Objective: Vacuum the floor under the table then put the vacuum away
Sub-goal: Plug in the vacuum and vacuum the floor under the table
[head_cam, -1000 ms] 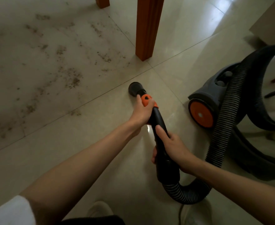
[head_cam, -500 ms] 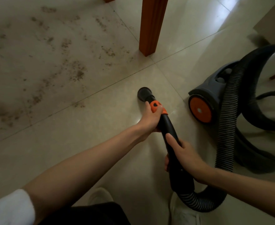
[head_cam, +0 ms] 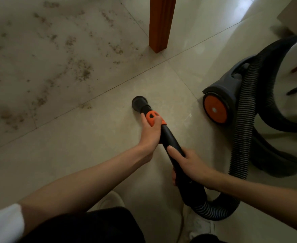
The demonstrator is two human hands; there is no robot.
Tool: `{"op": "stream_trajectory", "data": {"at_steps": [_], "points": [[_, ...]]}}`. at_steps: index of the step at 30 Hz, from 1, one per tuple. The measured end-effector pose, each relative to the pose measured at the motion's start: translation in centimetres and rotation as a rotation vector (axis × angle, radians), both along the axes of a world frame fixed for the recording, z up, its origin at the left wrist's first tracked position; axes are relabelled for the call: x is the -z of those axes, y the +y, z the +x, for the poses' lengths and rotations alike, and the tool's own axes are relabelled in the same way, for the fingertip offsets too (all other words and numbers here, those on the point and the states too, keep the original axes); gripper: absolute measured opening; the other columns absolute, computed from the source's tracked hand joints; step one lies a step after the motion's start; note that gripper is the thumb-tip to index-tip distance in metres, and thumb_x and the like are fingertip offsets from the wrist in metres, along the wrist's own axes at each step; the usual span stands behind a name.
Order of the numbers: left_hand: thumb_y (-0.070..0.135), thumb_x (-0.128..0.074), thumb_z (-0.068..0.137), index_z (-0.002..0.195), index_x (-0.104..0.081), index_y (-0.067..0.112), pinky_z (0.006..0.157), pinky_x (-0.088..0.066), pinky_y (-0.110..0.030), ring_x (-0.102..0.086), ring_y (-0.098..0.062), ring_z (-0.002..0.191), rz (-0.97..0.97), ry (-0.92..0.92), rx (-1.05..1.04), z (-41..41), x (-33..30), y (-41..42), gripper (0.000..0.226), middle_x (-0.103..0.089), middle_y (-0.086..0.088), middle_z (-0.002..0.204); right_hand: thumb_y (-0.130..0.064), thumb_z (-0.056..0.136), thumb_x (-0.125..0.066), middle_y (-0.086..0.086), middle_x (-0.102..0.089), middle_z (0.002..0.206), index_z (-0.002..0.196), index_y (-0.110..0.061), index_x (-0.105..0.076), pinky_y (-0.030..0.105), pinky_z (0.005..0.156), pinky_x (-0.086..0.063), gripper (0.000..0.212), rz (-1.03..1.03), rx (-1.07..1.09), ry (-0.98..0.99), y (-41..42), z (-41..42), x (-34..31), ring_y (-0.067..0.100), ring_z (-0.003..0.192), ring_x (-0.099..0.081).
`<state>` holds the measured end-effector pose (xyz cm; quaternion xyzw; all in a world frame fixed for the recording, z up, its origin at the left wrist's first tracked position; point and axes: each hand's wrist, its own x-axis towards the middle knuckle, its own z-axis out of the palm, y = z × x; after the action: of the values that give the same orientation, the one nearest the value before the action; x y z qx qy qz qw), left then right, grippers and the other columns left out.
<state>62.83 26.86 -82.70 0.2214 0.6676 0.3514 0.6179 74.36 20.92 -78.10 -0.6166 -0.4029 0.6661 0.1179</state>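
shoes (head_cam: 111,200): white, on tile, bottom edge
trousers (head_cam: 95,227): dark
sleeve (head_cam: 3,223): white, bottom-left corner

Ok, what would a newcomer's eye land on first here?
Probably the dirt speckled across the tiles at upper left, beside the table leg. Next, both hands on the black wand at centre: the left hand by its orange collar, the right hand lower. The vacuum sits at right.

Black vacuum wand (head_cam: 168,139), round nozzle (head_cam: 139,102) on pale floor (head_cam: 91,155).
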Motion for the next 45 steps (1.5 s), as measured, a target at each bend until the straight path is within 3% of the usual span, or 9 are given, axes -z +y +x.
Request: {"op": "stream_trajectory", "data": {"at_steps": [7,13,17,21,25,28,33,37,45], "points": [[0.033,-0.04,0.096,0.149,-0.006,0.034,0.101,-0.043,-0.051,-0.048,-0.031,0.123,-0.005,0.001,-0.136,-3.1,0.7,-1.3,0.063,-0.039,-0.009,0.143,-0.043,0.097,-0.042,0.005,-0.062,0.053,0.09,-0.013,-0.046,0.026,0.048,-0.05,0.031,-0.015,-0.206,-0.002,0.4,-2.1,-0.2,0.022,0.046,-0.061],[0.032,-0.034,0.101,0.146,0.014,0.039,0.065,-0.051,-0.033,-0.056,-0.014,0.089,-0.004,-0.182,-0.093,-3.5,0.3,-2.0,0.067,-0.034,-0.004,0.144,-0.045,0.096,-0.041,0.005,-0.062,0.052,0.092,-0.014,-0.046,0.03,0.052,-0.052,0.032,-0.016,-0.218,0.015,0.3,-1.6,0.4,0.024,0.047,-0.061],[0.031,-0.034,0.102,0.147,0.014,0.037,0.066,-0.051,-0.033,-0.055,-0.019,0.096,0.011,-0.205,-0.101,-3.9,0.4,-2.0,0.066,-0.032,-0.008,0.147,-0.045,0.096,-0.041,0.005,-0.062,0.053,0.094,-0.014,-0.046,0.032,0.054,-0.053,0.032,0.004,-0.224,0.005,0.3,-1.8,0.6,0.025,0.049,-0.061],[0.03,-0.033,0.102,0.148,0.008,0.037,0.068,-0.051,-0.034,-0.055,-0.016,0.088,0.006,-0.199,-0.11,-4.4,-0.2,-2.3,0.062,-0.035,-0.008,0.144,-0.046,0.095,-0.041,0.005,-0.062,0.054,0.095,-0.015,-0.047,0.032,0.053,-0.053,0.032,0.018,-0.25,-0.018,0.1,-2.7,0.6,0.024,0.049,-0.061],[0.029,-0.032,0.102,0.147,0.015,0.036,0.078,-0.05,-0.041,-0.054,-0.028,0.105,-0.031,-0.228,-0.123,-4.5,-1.0,-1.9,0.065,-0.034,-0.011,0.145,-0.046,0.095,-0.04,0.006,-0.062,0.053,0.102,-0.012,-0.047,0.03,0.051,-0.053,0.035,0.007,-0.263,-0.007,0.7,-2.7,-0.2,0.025,0.048,-0.061],[0.029,-0.032,0.101,0.147,0.014,0.033,0.071,-0.052,-0.037,-0.054,-0.023,0.095,-0.023,-0.194,-0.16,-5.5,-1.4,-1.7,0.066,-0.037,-0.013,0.143,-0.046,0.096,-0.039,0.008,-0.062,0.054,0.108,-0.007,-0.047,0.031,0.052,-0.055,0.041,0.003,-0.313,-0.003,1.6,-3.5,-0.5,0.026,0.05,-0.061],[0.032,-0.033,0.101,0.15,-0.003,0.03,0.075,-0.051,-0.039,-0.052,-0.025,0.104,-0.006,-0.091,-0.356,-9.3,-0.7,-1.7,0.057,-0.04,-0.012,0.139,-0.048,0.096,-0.04,0.007,-0.063,0.056,0.096,-0.012,-0.048,0.032,0.054,-0.055,0.036,0.07,-0.444,-0.004,2.7,-7.6,0.3,0.025,0.051,-0.062],[0.033,-0.033,0.101,0.149,-0.009,0.029,0.066,-0.051,-0.034,-0.052,-0.023,0.098,0.002,-0.071,-0.413,-11.9,-0.5,-1.3,0.054,-0.042,-0.015,0.137,-0.05,0.095,-0.042,0.008,-0.064,0.059,0.092,-0.014,-0.048,0.034,0.057,-0.056,0.037,0.111,-0.499,-0.002,3.7,-10.2,1.3,0.026,0.052,-0.064],[0.033,-0.037,0.101,0.149,0.01,0.032,0.077,-0.052,-0.037,-0.054,-0.024,0.104,0.021,-0.138,-0.281,-11.6,-0.8,0.1,0.067,-0.041,-0.007,0.134,-0.046,0.096,-0.041,0.006,-0.063,0.054,0.1,-0.008,-0.05,0.032,0.052,-0.054,0.038,0.069,-0.438,-0.045,4.8,-9.6,1.1,0.027,0.051,-0.063]]}}
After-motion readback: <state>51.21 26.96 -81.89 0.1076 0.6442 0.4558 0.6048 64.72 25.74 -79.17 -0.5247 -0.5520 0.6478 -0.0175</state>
